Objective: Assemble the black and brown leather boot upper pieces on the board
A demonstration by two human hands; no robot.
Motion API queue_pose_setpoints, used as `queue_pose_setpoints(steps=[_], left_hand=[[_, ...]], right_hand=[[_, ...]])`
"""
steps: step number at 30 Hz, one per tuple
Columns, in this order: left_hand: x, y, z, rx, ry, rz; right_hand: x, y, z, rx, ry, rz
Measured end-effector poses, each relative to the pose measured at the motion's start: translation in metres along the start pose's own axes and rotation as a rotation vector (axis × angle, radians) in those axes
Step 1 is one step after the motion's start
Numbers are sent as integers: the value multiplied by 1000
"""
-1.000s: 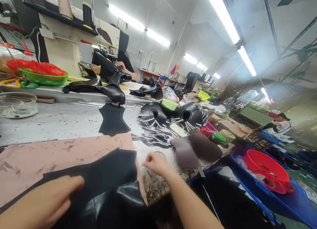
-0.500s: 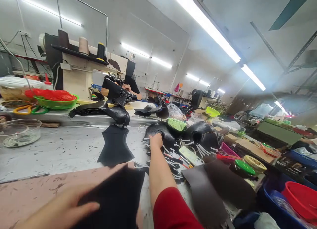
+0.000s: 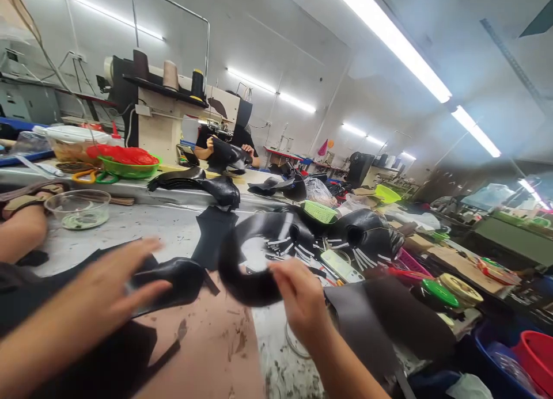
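Note:
My right hand (image 3: 300,301) pinches the end of a curved black leather piece (image 3: 254,287), which is smeared by motion and arcs up to the left. My left hand (image 3: 114,281), somewhat blurred, has its thumb and fingers apart over a glossy black leather piece (image 3: 184,281); whether it touches that piece I cannot tell. More flat black pieces (image 3: 116,353) lie below the left hand on the pinkish board (image 3: 211,341). Beyond the board is a waisted black piece (image 3: 213,235). Behind my right hand stands a rolled bundle of black leather (image 3: 305,229) with white-tipped strips.
Across the table a person in black (image 3: 248,143) holds black leather at a sewing machine (image 3: 158,120). Another person's arm (image 3: 26,229) reaches in from the left, near a clear round tub (image 3: 78,206). Brown sheets (image 3: 397,312) and a pale phone (image 3: 343,266) lie right.
My right hand has come back from the leather bundle with a curved black piece. My left hand has let go of the black piece it held. Another person's arm has come into view at left.

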State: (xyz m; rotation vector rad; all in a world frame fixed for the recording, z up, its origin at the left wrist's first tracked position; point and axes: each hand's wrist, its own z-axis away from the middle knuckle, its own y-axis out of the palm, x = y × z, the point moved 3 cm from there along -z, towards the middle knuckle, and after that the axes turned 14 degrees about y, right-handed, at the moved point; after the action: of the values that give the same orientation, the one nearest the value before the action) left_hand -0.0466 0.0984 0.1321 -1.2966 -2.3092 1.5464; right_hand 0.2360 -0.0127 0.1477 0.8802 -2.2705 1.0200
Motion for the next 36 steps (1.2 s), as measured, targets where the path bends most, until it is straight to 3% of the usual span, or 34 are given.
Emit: queue_pose_setpoints(steps=[2, 4, 7, 10, 14, 19, 22, 28, 31, 36], left_hand=[[-72, 14, 15, 217, 83, 263], [-125, 23, 29, 323, 117, 492], [-159, 28, 49, 346, 36, 702], [-161, 32, 66, 303, -36, 750], [-160, 42, 82, 317, 12, 602], [-158, 59, 89, 347, -6, 436], [-154, 71, 88, 377, -70, 514], [-141, 95, 86, 410, -236, 827], [-140, 98, 85, 452, -225, 861], [-143, 96, 77, 581, -132, 867]], right_hand=[[31, -6, 31, 118, -66, -67], [48, -9, 51, 163, -17, -128], [58, -10, 68, 181, 59, -189], [59, -8, 76, 191, 97, -149], [58, -2, 88, 127, 83, 94], [54, 17, 111, -92, -86, 325], [41, 25, 122, -181, -86, 261], [5, 32, 131, 22, 460, -318], [-3, 34, 134, 67, 603, -483], [-21, 39, 144, 108, 1049, -912]])
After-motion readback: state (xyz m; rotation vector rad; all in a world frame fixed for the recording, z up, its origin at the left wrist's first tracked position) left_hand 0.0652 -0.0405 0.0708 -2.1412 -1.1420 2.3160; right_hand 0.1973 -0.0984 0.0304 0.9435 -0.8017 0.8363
